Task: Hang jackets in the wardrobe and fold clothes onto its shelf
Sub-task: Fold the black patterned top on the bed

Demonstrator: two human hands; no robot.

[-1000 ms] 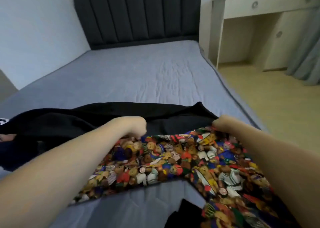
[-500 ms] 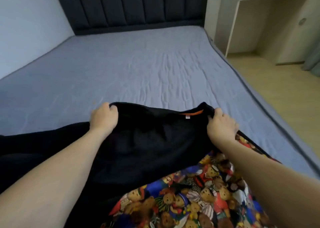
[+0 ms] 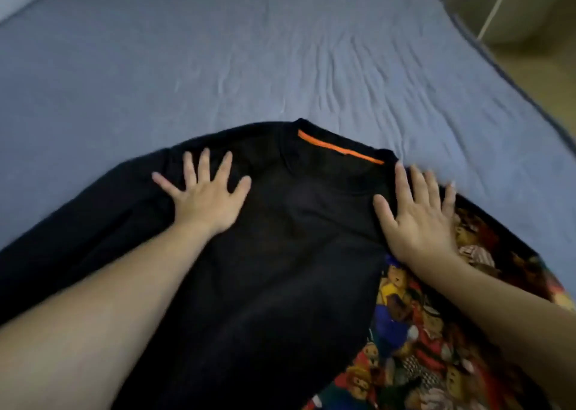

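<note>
Hands, left hand (image 3: 204, 196) and right hand (image 3: 419, 214), press flat on black shirt (image 3: 280, 253).

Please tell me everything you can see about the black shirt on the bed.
The black shirt is plain, soft-looking fabric with a round neck and an orange strip inside the collar. It lies spread flat on the blue-grey bed, collar pointing away from the person. Its right side overlaps a colourful bear-print cloth. The left hand and the right hand press flat on its shoulders, fingers spread. Its lower part is out of view.
</note>
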